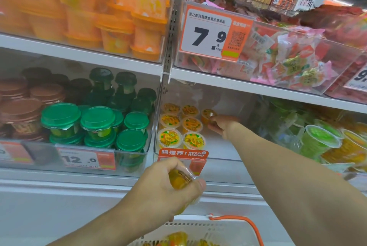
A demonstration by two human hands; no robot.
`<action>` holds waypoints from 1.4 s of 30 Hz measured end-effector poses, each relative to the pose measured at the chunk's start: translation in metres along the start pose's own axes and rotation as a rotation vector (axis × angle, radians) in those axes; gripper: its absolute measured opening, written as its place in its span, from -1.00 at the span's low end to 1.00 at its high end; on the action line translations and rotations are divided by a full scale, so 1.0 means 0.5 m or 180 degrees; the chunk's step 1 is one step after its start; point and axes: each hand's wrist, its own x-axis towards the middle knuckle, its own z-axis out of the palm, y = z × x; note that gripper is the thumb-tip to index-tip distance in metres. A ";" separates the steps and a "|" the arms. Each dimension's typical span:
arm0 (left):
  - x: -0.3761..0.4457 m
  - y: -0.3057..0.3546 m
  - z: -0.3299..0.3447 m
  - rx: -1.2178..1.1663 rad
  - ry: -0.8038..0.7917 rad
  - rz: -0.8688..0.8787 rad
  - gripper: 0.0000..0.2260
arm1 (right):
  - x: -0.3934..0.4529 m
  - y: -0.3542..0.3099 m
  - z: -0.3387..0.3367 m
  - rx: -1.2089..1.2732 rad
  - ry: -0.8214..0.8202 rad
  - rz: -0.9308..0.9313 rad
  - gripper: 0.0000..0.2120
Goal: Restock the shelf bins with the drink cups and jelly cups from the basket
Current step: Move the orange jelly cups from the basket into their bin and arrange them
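Observation:
My right hand (219, 126) reaches deep into the clear middle shelf bin (216, 158) and grips an orange jelly cup (207, 115) at the back row. Several orange jelly cups (181, 128) stand in rows in the bin's left part. My left hand (168, 188) hovers in front of the bin below its label and holds another orange jelly cup (179, 181), tilted on its side. The white basket (198, 230) with an orange handle sits at the bottom edge; more orange cups (176, 238) lie in it.
To the left is a bin of green-lidded cups (95, 124) and brown-lidded cups (21, 106). Above are orange tubs (119, 27) and a bin of wrapped sweets (288, 59) with a 7.9 price tag (208, 35). Green and orange drink cups (325, 142) stand at the right.

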 end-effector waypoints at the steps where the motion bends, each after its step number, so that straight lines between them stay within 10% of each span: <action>1: 0.000 -0.001 0.000 0.0011 -0.0018 -0.0007 -0.72 | 0.002 0.004 0.002 0.0029 -0.0003 -0.0026 -0.61; 13: -0.010 -0.001 0.012 0.0443 0.0390 0.0464 -0.70 | -0.074 -0.032 -0.035 -0.0902 0.0342 -0.0695 -0.87; 17: -0.017 0.011 0.018 0.0687 0.0802 0.0968 -0.62 | -0.260 -0.032 -0.057 -0.0850 -0.0775 -0.1503 -0.98; 24: -0.019 0.016 0.037 0.0582 0.0787 0.1828 -0.39 | -0.485 0.048 -0.100 -0.1528 -0.2086 -0.1780 -0.38; 33: -0.020 0.008 0.026 0.1455 0.0619 0.1996 -0.42 | -0.428 0.011 -0.133 -0.0494 -0.0882 -0.2194 -0.83; 37: 0.009 -0.023 0.010 0.2045 0.0776 0.1861 -0.43 | -0.333 0.012 -0.117 -0.1503 -0.0184 -0.2446 -0.83; 42: 0.021 -0.034 -0.002 0.2451 0.1143 0.2513 -0.68 | -0.379 0.137 -0.122 -0.1488 0.0377 -0.4017 -0.88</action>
